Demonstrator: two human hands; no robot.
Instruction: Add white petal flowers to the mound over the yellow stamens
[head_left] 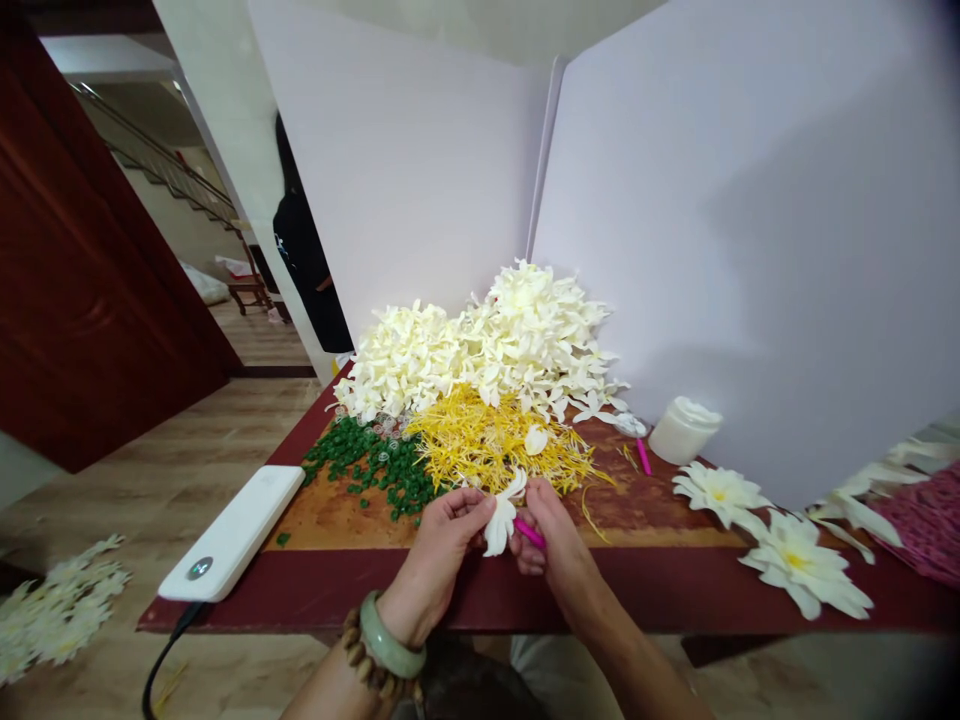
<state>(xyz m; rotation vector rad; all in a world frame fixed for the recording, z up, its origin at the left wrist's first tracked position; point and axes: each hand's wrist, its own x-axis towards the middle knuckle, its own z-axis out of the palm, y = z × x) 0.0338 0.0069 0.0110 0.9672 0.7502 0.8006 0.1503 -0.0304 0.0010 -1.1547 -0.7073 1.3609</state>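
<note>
- Open strip of table (667,590) between right hand (559,522) and large flowers (802,560)
- White power bank (236,530) blocks the left corner
- Heaped white petals (487,345) and upright panels (645,200) close off the back
- White jar (681,435) obstructs the right rear

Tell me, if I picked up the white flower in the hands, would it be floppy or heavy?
The white flower would probably feel very light, since its petals look thin. It may be a bit floppy, because those narrow petals already curve. It likely wouldn't roll well: the petals stick out unevenly instead of making a round shape.
</note>
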